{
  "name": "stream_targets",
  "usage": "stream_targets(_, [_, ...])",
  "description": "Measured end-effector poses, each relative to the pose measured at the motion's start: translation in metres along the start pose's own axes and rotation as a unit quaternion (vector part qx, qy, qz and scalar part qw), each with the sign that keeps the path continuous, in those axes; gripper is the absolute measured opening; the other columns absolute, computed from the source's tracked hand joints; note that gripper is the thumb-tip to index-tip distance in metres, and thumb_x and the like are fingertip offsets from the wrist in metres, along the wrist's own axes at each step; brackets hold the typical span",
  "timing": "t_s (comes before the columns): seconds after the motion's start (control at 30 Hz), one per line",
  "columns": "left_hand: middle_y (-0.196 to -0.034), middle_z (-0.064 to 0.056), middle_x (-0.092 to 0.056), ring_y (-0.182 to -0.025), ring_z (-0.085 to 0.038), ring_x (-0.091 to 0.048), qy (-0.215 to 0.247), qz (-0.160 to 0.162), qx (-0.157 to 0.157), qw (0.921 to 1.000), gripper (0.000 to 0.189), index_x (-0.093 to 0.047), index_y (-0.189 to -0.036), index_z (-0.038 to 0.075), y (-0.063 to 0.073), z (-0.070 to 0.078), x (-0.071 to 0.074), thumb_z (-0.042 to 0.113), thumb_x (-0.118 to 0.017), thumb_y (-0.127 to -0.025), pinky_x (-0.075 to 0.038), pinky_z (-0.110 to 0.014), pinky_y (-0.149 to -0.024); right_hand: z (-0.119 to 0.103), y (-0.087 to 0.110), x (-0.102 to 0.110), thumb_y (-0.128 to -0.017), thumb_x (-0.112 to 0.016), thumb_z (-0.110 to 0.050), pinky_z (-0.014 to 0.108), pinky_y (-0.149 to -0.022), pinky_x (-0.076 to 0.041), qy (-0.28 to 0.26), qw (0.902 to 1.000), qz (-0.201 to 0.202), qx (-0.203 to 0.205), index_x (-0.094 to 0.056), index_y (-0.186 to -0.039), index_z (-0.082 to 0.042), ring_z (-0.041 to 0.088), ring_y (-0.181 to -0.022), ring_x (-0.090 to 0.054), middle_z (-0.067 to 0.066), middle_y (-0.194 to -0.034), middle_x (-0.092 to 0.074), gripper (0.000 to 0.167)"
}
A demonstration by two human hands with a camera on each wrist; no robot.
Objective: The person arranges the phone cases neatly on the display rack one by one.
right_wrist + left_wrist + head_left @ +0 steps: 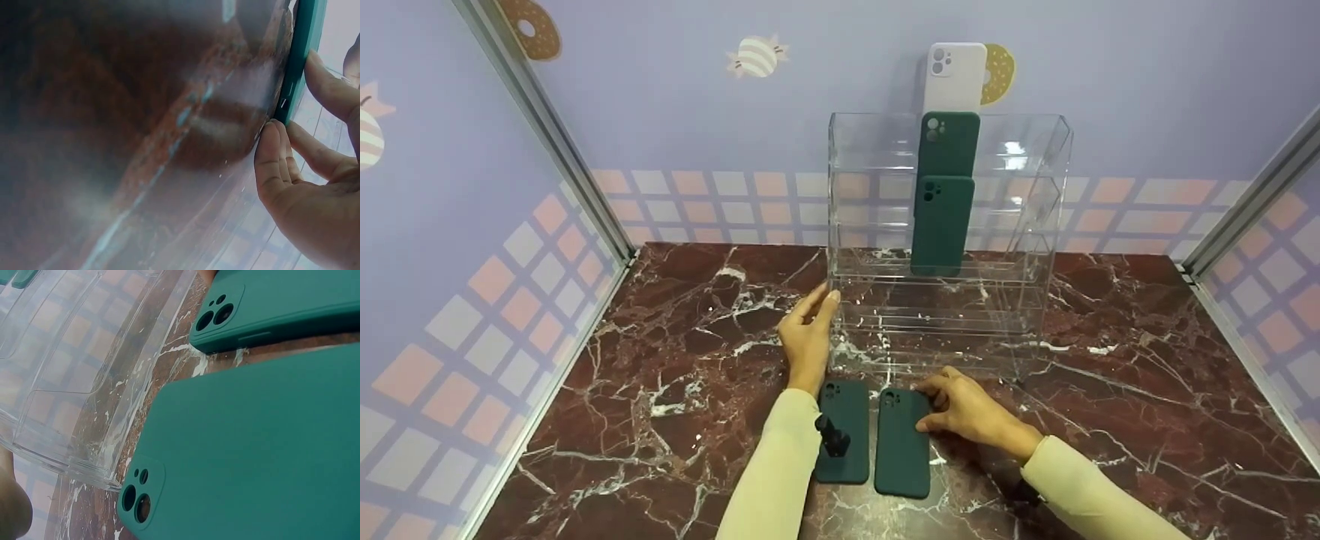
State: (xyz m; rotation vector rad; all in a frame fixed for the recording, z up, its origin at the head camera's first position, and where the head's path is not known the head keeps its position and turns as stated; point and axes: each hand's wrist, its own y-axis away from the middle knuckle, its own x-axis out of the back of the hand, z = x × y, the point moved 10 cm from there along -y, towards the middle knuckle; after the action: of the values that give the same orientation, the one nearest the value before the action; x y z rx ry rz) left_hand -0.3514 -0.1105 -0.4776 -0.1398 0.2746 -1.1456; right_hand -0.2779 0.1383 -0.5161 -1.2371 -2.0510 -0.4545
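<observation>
In the head view my left hand touches the left side of a clear tiered display stand, its fingers fairly straight. My right hand pinches the upper right edge of a dark green phone case, which lies back up on the table. The right wrist view shows thumb and fingers at that phone case's edge and corner. Another green phone case lies just left of it, partly covered by the left wrist's camera. This near phone case fills much of the left wrist view.
Two green phone cases, one lower and one higher, stand in the stand's tiers, with a white phone case above them. The stand is on a dark red marbled table, before a patterned wall.
</observation>
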Motion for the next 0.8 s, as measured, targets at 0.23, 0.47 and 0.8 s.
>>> stream_targets(0.23, [-0.102, -0.005, -0.078, -0.082, -0.018, -0.068, -0.003, -0.001, 0.001, 1.0, 0.029, -0.081, -0.123, 0.008, 0.0, 0.0, 0.0, 0.017, -0.082, -0.095, -0.05, -0.024, -0.067, -0.003, 0.001, 0.001, -0.079, -0.097, -0.018, 0.036, -0.079, -0.056, -0.01, 0.9998, 0.004, 0.018, -0.07, -0.116, 0.0, 0.023, -0.088, -0.064, 0.008, -0.104, -0.059, 0.049])
stream_targets(0.47, [-0.101, -0.005, -0.078, -0.083, -0.02, -0.068, 0.006, 0.001, 0.001, 1.0, 0.028, -0.081, -0.123, 0.007, 0.0, -0.001, 0.0, 0.015, -0.082, -0.095, -0.049, -0.023, -0.065, -0.004, 0.002, 0.0, -0.078, -0.096, -0.011, 0.036, -0.078, -0.058, -0.038, 0.9991, -0.006, 0.014, -0.063, -0.113, 0.001, 0.024, -0.09, -0.065, 0.009, -0.104, -0.06, 0.049])
stream_targets(0.8, [-0.102, -0.004, -0.078, -0.087, -0.023, -0.068, -0.004, 0.0, 0.002, 1.0, 0.029, -0.081, -0.123, 0.008, 0.0, -0.001, 0.0, 0.016, -0.082, -0.095, -0.05, -0.025, -0.069, 0.006, 0.005, 0.001, -0.08, -0.095, -0.012, 0.031, -0.076, -0.056, -0.086, 0.9961, 0.002, -0.02, -0.065, -0.12, 0.003, 0.021, -0.088, -0.065, 0.005, -0.098, -0.068, 0.052])
